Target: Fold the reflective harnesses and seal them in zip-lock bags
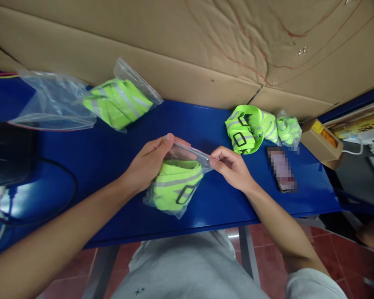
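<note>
A clear zip-lock bag (202, 160) hangs between my two hands, just above the blue table. Inside it sits a folded neon-green reflective strap (177, 178) with grey stripes and a black buckle. My left hand (152, 162) grips the bag's left upper corner, thumb on top and fingers behind the plastic. At the right end of the zip edge, my right hand (229, 166) pinches the bag between thumb and fingers. Whether the zip is fully closed cannot be made out.
The blue table (112, 220) carries another bagged green strap (118, 101), an empty clear bag (56, 101), loose green straps (244, 128), a small bagged one (288, 128), a phone (280, 168) and a cardboard box (321, 143). A black device (11, 153) with cables stands left.
</note>
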`<state>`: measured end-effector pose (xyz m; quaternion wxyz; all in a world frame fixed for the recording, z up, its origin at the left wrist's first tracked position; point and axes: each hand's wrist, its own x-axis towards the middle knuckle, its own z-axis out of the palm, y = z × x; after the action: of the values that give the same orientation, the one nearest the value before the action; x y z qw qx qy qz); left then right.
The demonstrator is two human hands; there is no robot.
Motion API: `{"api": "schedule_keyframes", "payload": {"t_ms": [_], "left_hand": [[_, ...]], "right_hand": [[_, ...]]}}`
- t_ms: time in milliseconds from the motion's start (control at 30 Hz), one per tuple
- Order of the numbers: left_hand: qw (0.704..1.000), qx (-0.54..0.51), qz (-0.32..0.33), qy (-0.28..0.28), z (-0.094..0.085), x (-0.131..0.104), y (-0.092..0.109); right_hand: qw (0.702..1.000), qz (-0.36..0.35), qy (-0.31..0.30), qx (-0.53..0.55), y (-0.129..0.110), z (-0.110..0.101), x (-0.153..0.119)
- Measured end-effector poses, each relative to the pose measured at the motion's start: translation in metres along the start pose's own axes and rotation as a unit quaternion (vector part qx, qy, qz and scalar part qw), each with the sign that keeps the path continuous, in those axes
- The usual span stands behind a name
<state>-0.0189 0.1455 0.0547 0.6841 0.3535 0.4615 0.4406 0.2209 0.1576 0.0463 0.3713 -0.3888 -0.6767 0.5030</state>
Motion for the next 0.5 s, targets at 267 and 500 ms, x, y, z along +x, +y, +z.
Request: {"api": "schedule_keyframes", "payload": {"t_ms": [267, 500], "left_hand": [[0.999, 0.025, 0.01, -0.025, -0.0015, 0.003, -0.0035], [0.999, 0.037, 0.016, -0.009, -0.0028, 0.0034, -0.0062]], "right_hand": [[1.0, -0.017, 0.013, -0.008, 0.0017, 0.0034, -0.002], [0.999, 0.031, -0.027, 0.021, -0.0041, -0.0015, 0.0016]]}}
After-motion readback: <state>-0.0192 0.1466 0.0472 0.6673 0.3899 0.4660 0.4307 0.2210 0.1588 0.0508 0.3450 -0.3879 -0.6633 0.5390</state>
